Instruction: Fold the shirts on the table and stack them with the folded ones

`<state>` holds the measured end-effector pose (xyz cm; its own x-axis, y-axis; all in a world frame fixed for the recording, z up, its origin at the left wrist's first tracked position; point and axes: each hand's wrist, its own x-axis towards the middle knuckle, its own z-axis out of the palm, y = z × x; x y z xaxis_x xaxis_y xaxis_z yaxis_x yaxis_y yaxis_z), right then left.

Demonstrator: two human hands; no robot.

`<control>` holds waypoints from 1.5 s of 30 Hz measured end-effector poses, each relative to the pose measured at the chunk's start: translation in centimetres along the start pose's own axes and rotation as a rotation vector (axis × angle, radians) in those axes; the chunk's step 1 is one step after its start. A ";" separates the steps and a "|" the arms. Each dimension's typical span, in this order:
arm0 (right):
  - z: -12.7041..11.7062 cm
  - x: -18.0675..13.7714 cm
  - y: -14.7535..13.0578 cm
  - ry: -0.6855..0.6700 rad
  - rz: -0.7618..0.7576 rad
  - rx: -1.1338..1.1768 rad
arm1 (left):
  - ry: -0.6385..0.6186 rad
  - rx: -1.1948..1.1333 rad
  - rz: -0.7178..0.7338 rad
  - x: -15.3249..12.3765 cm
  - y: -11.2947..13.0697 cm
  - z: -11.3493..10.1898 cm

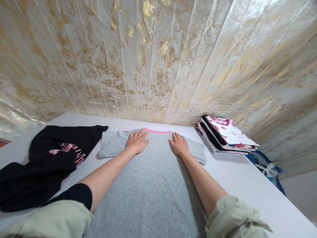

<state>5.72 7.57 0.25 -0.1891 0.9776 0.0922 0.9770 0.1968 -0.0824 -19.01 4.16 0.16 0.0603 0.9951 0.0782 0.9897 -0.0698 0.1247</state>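
A grey T-shirt point(153, 178) with a pink neckline lies spread on the white table, its collar toward the wall and its lower part running out of view below. My left hand point(137, 141) rests flat on it near the left shoulder, fingers spread. On the opposite shoulder lies my right hand point(179, 144), also flat with the fingers stretched out. Both palms press on the cloth and neither grips it. The short sleeves stick out to either side beyond my hands.
To the left lies a crumpled black garment point(61, 145) with pink lettering. A stack of folded clothes point(228, 135) sits at the back right of the white table point(250, 185). Beside the right edge is a blue-trimmed clear bag point(268, 168). A gold-patterned curtain point(158, 66) hangs behind.
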 end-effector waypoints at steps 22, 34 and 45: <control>-0.3 -5.4 3.4 0.021 0.068 -0.052 | -0.044 -0.089 0.312 -7.0 6.8 -0.4; -0.6 -5.5 3.5 0.007 0.049 -0.060 | -0.029 -0.095 0.415 -10.5 4.1 0.1; 0.0 -5.5 3.9 0.015 0.035 -0.088 | 0.020 0.020 0.046 -11.6 -0.9 -1.2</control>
<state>10.54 2.95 -0.58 -0.1536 0.9824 0.1060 0.9880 0.1543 0.0014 -20.81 -7.44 0.34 0.1032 0.9893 0.1028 0.9884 -0.1135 0.1005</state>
